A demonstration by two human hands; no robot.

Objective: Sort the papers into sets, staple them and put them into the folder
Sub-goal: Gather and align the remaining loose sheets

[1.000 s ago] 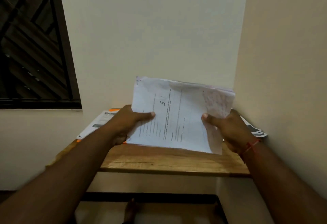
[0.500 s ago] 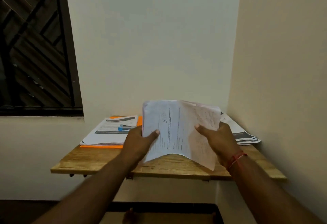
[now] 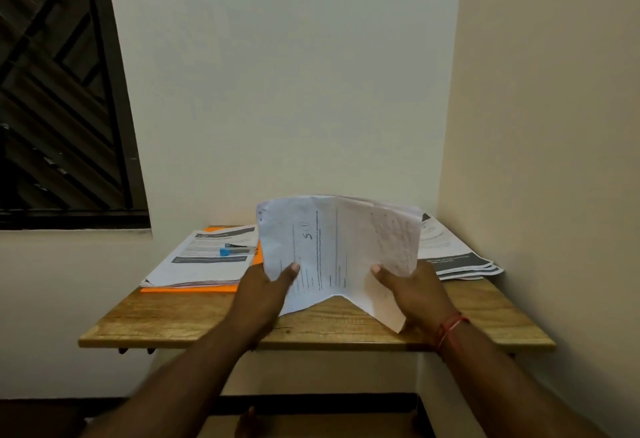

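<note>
sorting stage, judged early: nothing in hand looks stapled yet. left hand (image 3: 263, 285) and right hand (image 3: 412, 285) each pinch the sheaf of papers (image 3: 322, 250), thumb on the front, other fingers hidden behind. the sheaf stands upright and bowed; whether its lower corner touches the wooden shelf (image 3: 194, 320) i cannot tell. left of the left fingers, 1 stack of printed sheets (image 3: 204, 264) lies on the orange folder (image 3: 194, 289), with a small blue-tipped object (image 3: 235, 250) on top, maybe the stapler. right of the right fingers sits a fanned stack (image 3: 450, 257). stapling and filing seem left. the shelf fills a corner of 2 plain walls, with a dark grilled window (image 3: 59, 91) far left.
</note>
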